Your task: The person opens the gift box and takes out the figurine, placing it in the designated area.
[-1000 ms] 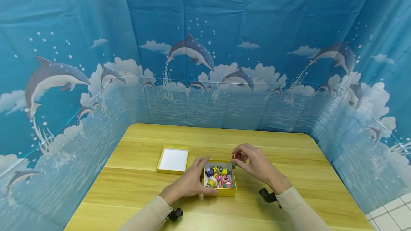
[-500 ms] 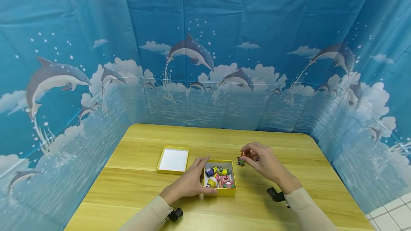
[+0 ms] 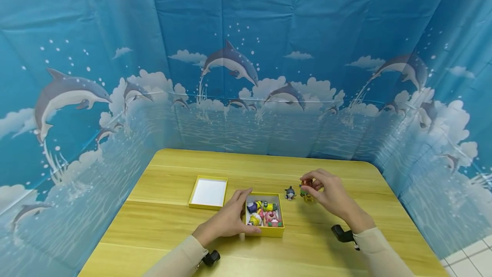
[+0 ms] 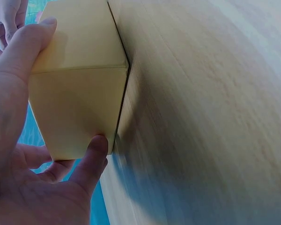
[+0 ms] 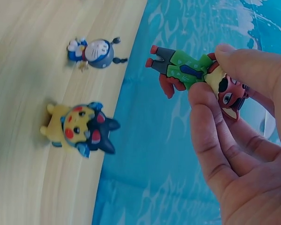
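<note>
My left hand (image 3: 224,219) grips the side of a yellow box (image 3: 267,231), thumb on the near wall and fingers at the far corner. Several small figurines lie inside, among them a pink bear figurine (image 3: 271,218). My right hand (image 3: 328,190) pinches a fox figurine (image 5: 192,70) in a green shirt and dark tie, raised off the table. In the right wrist view, a yellow figurine with a dark eared hood (image 5: 79,124) and a blue-and-white figurine (image 5: 93,52) stand on the table close by. The right fingers partly hide the yellow one in the head view.
A shallow yellow box lid (image 3: 209,191) with a white inside lies left of the box on the wood-patterned table (image 3: 165,225). A blue curtain (image 3: 246,131) printed with dolphins surrounds the table's back and sides.
My right hand has moved right, away from the box, carrying the fox figurine. The blue-and-white figurine now shows uncovered. My left hand has stayed on the box.
</note>
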